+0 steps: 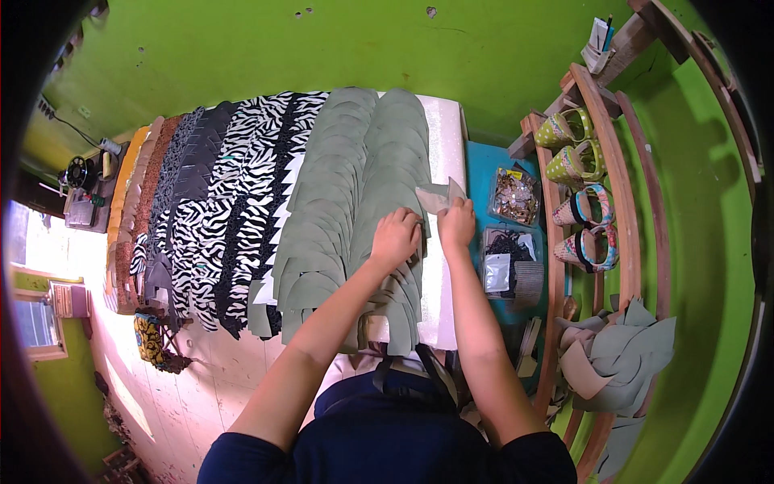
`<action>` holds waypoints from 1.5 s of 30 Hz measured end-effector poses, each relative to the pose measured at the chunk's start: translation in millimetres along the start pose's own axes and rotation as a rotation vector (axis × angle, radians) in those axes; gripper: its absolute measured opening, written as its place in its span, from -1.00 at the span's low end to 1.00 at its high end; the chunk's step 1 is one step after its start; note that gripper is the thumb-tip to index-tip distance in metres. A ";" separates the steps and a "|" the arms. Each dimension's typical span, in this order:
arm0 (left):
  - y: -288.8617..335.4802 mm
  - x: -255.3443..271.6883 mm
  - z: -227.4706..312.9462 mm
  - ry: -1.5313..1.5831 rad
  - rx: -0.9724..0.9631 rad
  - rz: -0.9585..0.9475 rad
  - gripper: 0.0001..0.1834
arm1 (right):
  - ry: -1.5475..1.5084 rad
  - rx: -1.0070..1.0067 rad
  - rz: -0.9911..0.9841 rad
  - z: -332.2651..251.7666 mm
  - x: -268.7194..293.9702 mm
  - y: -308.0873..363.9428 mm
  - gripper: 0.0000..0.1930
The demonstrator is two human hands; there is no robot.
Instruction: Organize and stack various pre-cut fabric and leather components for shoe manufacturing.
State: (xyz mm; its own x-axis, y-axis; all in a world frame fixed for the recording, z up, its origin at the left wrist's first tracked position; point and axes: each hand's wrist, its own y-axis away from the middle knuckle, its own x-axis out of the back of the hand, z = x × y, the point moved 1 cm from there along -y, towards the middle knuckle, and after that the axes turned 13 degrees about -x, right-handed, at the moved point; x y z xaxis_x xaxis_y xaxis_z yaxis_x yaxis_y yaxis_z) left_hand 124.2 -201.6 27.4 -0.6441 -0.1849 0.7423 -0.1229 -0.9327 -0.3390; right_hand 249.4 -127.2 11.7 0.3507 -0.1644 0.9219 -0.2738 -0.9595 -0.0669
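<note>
Two long rows of overlapping grey-green sheet pieces with curved edges (322, 189) lie on the white tabletop. On the right-hand row rests my left hand (395, 238), its fingers laid over the pieces and slightly bent. My right hand (457, 223), just beyond that row's right edge, pinches a small pale grey cut piece (436, 197) with pointed corners. The fingertips of the right hand partly cover this piece. Whether it is leather or fabric I cannot tell.
Left of the grey-green rows lie zebra-print pieces (242, 145), then dark, brown and yellow ones. Clear boxes of small metal parts (516, 196) and black items (512, 262) stand at right. Beside them, a wooden rack (609, 161) holds small shoes (586, 248) and grey scraps (621, 355).
</note>
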 end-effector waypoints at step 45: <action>185.0 50.0 -7.0 0.060 0.022 -0.157 -0.73 | -0.070 -0.054 -0.396 45.9 22.1 229.4 -0.69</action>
State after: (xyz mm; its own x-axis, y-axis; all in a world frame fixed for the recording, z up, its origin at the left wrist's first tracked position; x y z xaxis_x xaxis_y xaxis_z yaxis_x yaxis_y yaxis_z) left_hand 64.0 -381.2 -2.2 -0.6622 -0.0186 0.7491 -0.2089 -0.9555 -0.2084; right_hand 235.5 -361.4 -0.8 0.4982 0.1988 0.8440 -0.1511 -0.9386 0.3102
